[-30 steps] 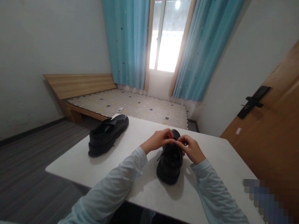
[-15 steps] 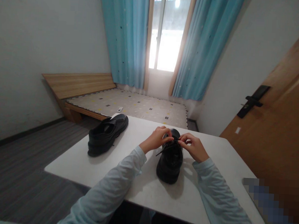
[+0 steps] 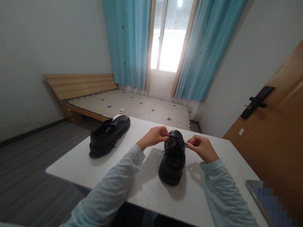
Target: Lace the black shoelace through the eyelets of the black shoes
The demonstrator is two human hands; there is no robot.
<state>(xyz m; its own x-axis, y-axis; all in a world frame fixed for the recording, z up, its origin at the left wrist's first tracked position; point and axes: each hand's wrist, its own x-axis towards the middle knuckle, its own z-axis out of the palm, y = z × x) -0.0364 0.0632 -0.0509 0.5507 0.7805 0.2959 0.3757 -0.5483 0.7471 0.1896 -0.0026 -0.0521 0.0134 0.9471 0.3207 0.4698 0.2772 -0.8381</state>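
Observation:
A black lace-up shoe (image 3: 172, 166) stands on the white table in front of me, its toe pointing away. Dark shoelaces (image 3: 175, 142) cross over its top, and a loose end hangs at the left. My left hand (image 3: 156, 136) is closed in a pinch on the lace at the shoe's left side. On the right side, my right hand (image 3: 199, 145) pinches the lace between thumb and fingers, just off the shoe. A second black shoe (image 3: 106, 138) rests at the table's left edge, apart from both hands.
The white table (image 3: 81, 169) has a phone-like flat object (image 3: 263, 207), partly pixelated, at its right edge. Behind it stands a bed (image 3: 134, 104) with a small white remote (image 3: 121, 110) on it. A wooden door (image 3: 278, 139) is at the right.
My hands have moved apart from over the shoe's top, the left one leftward and the right one rightward, drawing the laces out to the sides. Both shoes have stayed in place.

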